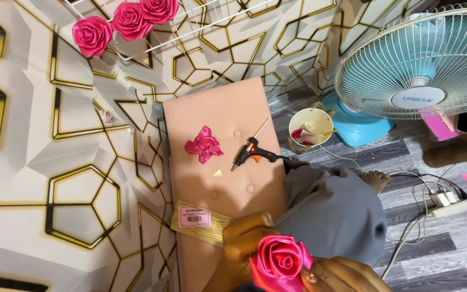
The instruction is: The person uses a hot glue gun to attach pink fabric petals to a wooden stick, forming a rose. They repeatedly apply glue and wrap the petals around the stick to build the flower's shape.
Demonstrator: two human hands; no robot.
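Pinching a glossy pink satin ribbon rose (281,258) between them, the left hand (247,240) and right hand (341,276) close on its base. A slackened pinch could let the coiled petals unwind. Above the hands, a black glue gun (255,154) lies on the peach padded board (217,108).

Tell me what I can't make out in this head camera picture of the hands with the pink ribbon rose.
- Left hand: its wrist and arm are cut off by the bottom edge.
- Right hand: mostly cut off by the bottom edge, so its grip is unclear.
- Pink satin ribbon rose: its underside is hidden behind the petals and fingers.
- White round cup: its contents are too small to identify.
- Pack of thin wooden sticks: its near end is hidden by the left hand.
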